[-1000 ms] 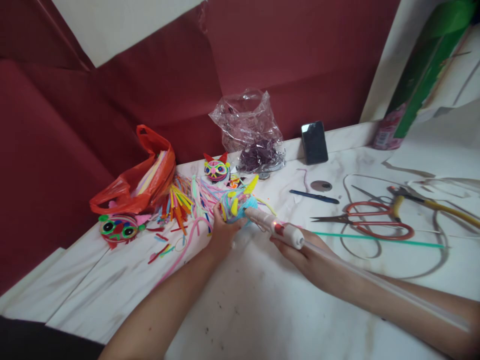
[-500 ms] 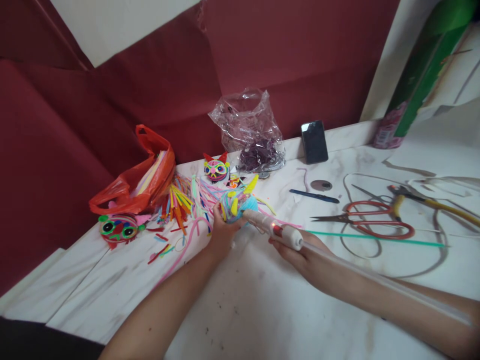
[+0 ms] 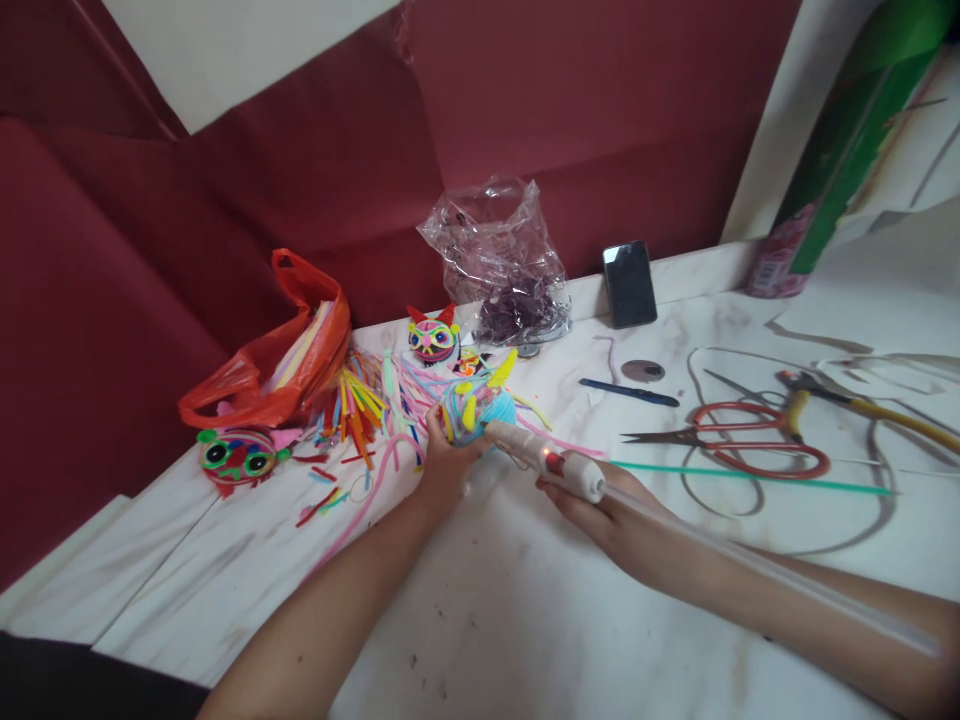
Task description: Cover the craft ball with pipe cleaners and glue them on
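My left hand point(image 3: 444, 462) is closed around a small craft figure point(image 3: 474, 408) wound in blue, yellow and pastel pipe cleaners, with yellow horn-like pieces sticking up. In my right hand point(image 3: 592, 510) is a white hot glue gun point(image 3: 544, 458), its small light glowing orange-red. A long clear glue stick point(image 3: 720, 545) trails out of its back over my forearm. The gun's nozzle meets the right side of the figure; whether it touches is too small to tell. My right fingers are partly hidden behind the gun.
Loose pipe cleaners point(image 3: 360, 405) and a red plastic bag point(image 3: 274, 365) lie left, near two finished-looking faces point(image 3: 238, 458). Behind stand a clear bag point(image 3: 517, 270) and a phone point(image 3: 630, 285). Orange-handled scissors point(image 3: 772, 445), pliers point(image 3: 870, 405), a blue pen-like tool point(image 3: 628, 391) and a cord lie right.
Almost nothing differs. The glue gun has shifted very slightly in my right hand's grip, and its nozzle stays by the figure.
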The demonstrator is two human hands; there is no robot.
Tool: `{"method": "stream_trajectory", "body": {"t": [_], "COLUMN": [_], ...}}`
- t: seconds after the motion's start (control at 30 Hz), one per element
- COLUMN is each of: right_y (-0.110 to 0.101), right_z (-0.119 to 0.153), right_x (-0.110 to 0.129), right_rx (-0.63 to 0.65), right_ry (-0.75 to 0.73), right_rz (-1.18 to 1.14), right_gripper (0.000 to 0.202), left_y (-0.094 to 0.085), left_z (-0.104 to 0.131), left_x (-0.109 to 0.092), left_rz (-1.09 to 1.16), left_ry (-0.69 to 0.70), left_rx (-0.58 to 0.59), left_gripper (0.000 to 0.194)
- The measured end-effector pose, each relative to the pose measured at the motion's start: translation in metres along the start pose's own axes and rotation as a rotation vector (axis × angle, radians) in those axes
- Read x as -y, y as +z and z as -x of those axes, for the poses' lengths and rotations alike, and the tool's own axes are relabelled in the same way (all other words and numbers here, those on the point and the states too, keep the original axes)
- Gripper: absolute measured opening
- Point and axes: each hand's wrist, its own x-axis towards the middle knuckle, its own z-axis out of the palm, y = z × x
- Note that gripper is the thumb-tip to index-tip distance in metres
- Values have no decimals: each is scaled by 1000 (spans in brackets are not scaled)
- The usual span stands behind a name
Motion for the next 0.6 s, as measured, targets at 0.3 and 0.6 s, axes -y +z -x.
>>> {"method": "stream_trajectory", "body": {"t": [0.3, 0.6], "right_y": [2, -5], "right_z": [-4, -7], "right_x": [-7, -1], "right_rx": [-128, -88], "right_ry": [64, 193], "right_rz": [-78, -63], "right_gripper": [19, 26], "left_y": [-3, -3], "left_z": [-1, 0], "left_x": [1, 0], "left_rz": [61, 29], "left_ry": [-41, -39], "left_rx": [12, 5], "left_gripper": [88, 88]}}
